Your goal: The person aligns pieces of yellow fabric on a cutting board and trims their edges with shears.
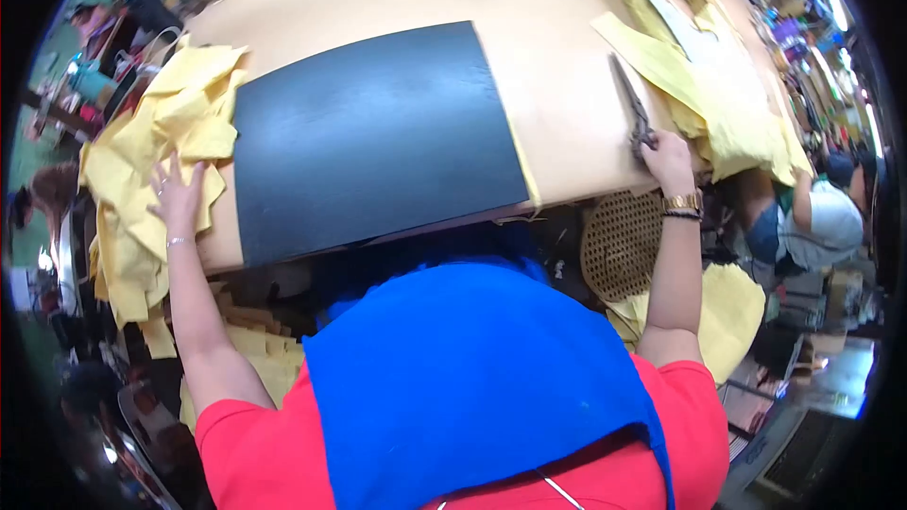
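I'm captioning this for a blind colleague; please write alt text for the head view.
A person's right hand holds dark, long-bladed scissors at a pale tabletop; the left hand is spread over a pile of rumpled yellow sheets. Between them lies a flat, dark rectangular panel.

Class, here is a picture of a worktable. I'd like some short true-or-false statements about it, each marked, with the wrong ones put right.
1. The right hand holds scissors. True.
2. A dark sheet lies on the table. True.
3. The scissors lie across the dark sheet. False: they are to its right.
4. The left hand is at the yellow pieces. True.
5. Yellow material lies only on the left. False: more yellow material lies at the right.
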`<act>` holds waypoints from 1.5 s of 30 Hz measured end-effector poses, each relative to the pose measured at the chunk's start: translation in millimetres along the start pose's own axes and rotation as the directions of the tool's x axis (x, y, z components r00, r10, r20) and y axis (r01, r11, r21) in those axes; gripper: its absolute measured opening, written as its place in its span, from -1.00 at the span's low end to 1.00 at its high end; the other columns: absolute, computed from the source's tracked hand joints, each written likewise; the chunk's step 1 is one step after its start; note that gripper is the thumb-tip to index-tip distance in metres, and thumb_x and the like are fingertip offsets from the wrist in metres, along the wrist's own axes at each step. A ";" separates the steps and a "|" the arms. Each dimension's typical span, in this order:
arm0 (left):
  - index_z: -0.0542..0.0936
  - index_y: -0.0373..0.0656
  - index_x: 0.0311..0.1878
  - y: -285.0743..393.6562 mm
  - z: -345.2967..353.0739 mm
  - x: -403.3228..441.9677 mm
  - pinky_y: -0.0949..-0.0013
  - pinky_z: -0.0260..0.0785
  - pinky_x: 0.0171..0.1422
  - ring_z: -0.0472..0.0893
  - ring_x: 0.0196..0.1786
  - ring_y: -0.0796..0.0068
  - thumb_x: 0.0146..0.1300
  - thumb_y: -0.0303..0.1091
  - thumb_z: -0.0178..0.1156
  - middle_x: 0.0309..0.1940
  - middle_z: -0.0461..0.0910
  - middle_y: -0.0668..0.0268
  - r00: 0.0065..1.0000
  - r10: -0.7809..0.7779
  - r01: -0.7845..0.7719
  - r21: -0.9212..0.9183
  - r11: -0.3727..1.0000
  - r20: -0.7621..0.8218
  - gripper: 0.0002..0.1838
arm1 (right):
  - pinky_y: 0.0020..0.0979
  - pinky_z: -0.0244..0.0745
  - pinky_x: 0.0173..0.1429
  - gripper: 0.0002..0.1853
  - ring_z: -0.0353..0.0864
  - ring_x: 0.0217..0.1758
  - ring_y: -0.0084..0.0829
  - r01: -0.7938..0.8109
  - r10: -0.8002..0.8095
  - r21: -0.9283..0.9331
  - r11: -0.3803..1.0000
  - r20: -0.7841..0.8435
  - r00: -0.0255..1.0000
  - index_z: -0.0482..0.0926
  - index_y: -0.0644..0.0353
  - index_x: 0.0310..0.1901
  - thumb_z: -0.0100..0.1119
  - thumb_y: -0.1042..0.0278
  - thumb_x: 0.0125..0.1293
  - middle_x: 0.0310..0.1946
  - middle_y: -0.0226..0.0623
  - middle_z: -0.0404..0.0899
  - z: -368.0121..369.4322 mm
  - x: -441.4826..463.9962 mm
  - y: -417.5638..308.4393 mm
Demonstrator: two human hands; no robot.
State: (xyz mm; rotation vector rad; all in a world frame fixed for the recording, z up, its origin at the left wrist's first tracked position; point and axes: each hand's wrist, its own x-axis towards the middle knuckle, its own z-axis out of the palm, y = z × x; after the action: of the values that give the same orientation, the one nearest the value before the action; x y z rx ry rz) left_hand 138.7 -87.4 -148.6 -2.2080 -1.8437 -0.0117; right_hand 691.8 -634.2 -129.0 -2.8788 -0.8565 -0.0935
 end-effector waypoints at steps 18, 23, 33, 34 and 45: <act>0.32 0.05 0.40 271.6 -90.2 -139.4 -0.33 -0.30 0.49 0.01 0.55 0.09 0.38 0.08 0.00 0.48 0.13 0.13 0.621 0.766 -0.698 -0.562 0.444 -0.166 -0.40 | 0.11 0.19 0.37 -0.36 0.49 0.20 -0.10 0.487 -0.613 0.565 0.666 0.043 0.789 0.33 0.14 0.30 0.14 -0.06 0.29 0.06 -0.04 0.54 24.6 -151.8 -98.5; 0.34 0.07 0.39 271.4 -87.8 -138.0 -0.32 -0.29 0.49 0.02 0.55 0.13 0.39 0.01 0.02 0.49 0.12 0.19 0.598 0.786 -0.725 -0.524 0.447 -0.158 -0.45 | 0.03 0.44 0.01 -0.72 0.66 -0.23 -0.16 0.135 -0.211 0.324 0.936 0.212 0.954 0.67 0.00 -0.19 0.17 0.02 0.25 -0.43 -0.30 0.67 57.0 -190.9 1.7; 0.31 0.09 0.41 274.3 -81.4 -138.6 -0.35 -0.25 0.47 0.01 0.56 0.13 0.37 0.05 0.06 0.50 0.10 0.21 0.562 0.804 -0.775 -0.463 0.429 -0.196 -0.41 | 0.31 0.12 0.32 -0.23 0.34 0.38 -0.26 -0.369 0.784 -0.694 0.618 0.511 0.351 0.43 -0.02 0.23 0.38 -0.18 -0.01 0.23 -0.28 0.47 53.0 -277.8 178.8; 0.31 0.09 0.41 274.4 -81.3 -138.5 -0.35 -0.24 0.47 0.01 0.55 0.13 0.37 0.05 0.06 0.50 0.10 0.21 0.560 0.804 -0.779 -0.456 0.430 -0.199 -0.41 | 0.29 0.19 0.28 -0.31 0.42 0.32 -0.26 -0.363 0.788 -0.699 0.616 0.558 0.262 0.47 0.00 0.20 0.36 -0.10 0.04 0.19 -0.29 0.51 59.1 -288.0 193.0; 0.31 0.10 0.41 274.4 -82.6 -139.3 -0.33 -0.19 0.47 0.03 0.55 0.15 0.36 0.05 0.08 0.49 0.12 0.21 0.561 0.803 -0.786 -0.434 0.441 -0.201 -0.40 | -0.22 0.48 0.09 -0.60 0.64 -0.01 -0.11 -0.895 0.890 -0.038 0.445 0.122 0.438 0.63 0.27 -0.11 0.36 0.16 0.10 -0.11 0.01 0.65 91.4 -297.0 270.5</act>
State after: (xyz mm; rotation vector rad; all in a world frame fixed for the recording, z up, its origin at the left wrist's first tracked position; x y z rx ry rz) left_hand 390.8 -282.2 -146.8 -3.2405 -0.6126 -0.2819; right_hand 593.5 -1005.1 -279.0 -2.8875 0.7730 0.2213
